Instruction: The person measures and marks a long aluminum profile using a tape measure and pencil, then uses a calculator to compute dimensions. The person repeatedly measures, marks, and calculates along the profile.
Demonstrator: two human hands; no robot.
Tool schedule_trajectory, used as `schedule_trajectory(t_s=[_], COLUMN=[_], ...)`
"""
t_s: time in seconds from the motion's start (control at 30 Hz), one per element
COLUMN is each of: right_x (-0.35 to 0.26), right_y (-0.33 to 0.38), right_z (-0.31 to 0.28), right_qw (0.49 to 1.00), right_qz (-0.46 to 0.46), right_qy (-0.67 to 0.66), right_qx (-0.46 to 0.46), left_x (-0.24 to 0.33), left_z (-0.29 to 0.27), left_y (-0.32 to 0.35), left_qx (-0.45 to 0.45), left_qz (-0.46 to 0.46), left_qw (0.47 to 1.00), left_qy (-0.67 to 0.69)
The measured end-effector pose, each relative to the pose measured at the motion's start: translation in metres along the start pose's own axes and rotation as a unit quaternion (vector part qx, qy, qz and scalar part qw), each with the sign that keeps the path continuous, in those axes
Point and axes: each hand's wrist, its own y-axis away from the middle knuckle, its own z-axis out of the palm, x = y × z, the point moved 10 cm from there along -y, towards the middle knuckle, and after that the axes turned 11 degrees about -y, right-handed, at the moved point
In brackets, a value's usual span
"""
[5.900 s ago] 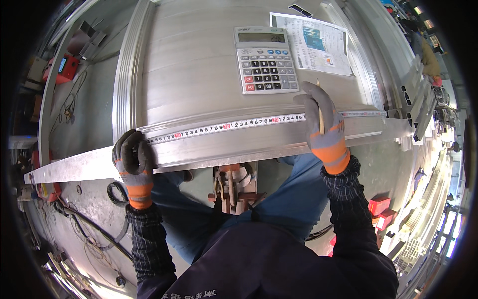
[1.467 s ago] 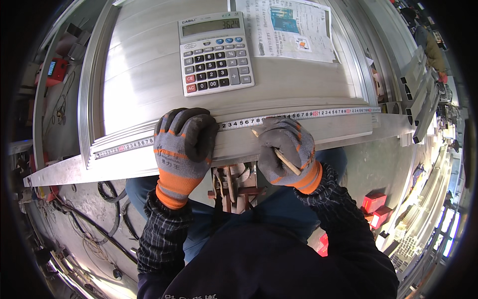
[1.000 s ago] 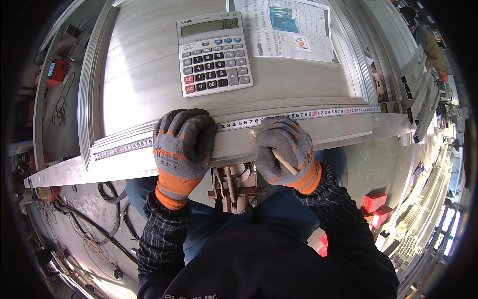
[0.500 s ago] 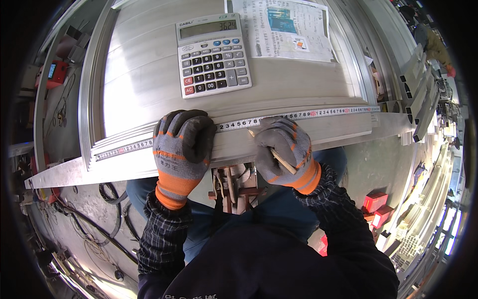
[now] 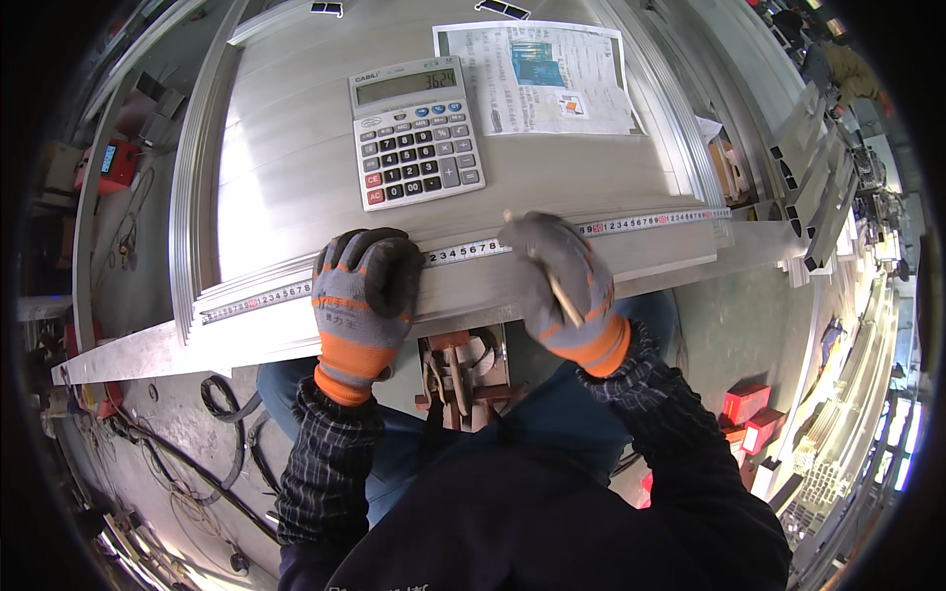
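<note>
Both hands wear grey gloves with orange cuffs. My left hand (image 5: 363, 300) is closed over the near edge of a stack of long metal strips (image 5: 453, 291), pressing on a measuring tape (image 5: 460, 253) laid along them. Whatever lies under its curled fingers is hidden. My right hand (image 5: 567, 281) is closed around a thin wooden pencil-like stick (image 5: 562, 296), whose tip pokes out above the fingers near the tape. Beyond the hands, a white calculator (image 5: 414, 138) lies on the metal surface, beside a printed sheet of paper (image 5: 552, 79).
Metal profiles (image 5: 192, 197) frame the work surface left and right. A red device (image 5: 116, 165) with a small screen stands far left. Cables (image 5: 187, 448) trail over the floor at lower left. Red boxes (image 5: 746, 404) and bundled metal bars (image 5: 833, 443) lie to the right.
My right hand has lifted slightly and turned, with the stick now more upright. My left hand stays on the tape. The whole view has shifted a little.
</note>
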Motion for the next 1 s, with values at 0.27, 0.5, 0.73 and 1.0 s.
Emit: schedule_trajectory(t_s=[0.27,0.5,0.73,1.0], right_x=[0.052,0.062,0.036,0.04], right_y=[-0.03,-0.031,-0.039,0.005], right_z=[0.021,0.048,0.038,-0.07], right_qw=[0.968,0.947,0.97,0.969], right_qz=[0.077,0.058,0.018,0.029], right_qy=[0.143,0.207,0.176,0.245], right_qx=[-0.189,-0.238,-0.168,-0.022], left_x=[0.001,0.001,0.002,0.004], left_z=[-0.001,-0.001,-0.004,-0.003], left_y=[0.0,0.001,0.0,0.0], left_qx=[0.004,0.001,0.008,0.015], left_qz=[0.004,0.0,-0.001,-0.002], left_qw=[1.0,1.0,1.0,1.0], left_qy=[-0.002,-0.004,0.009,0.006])
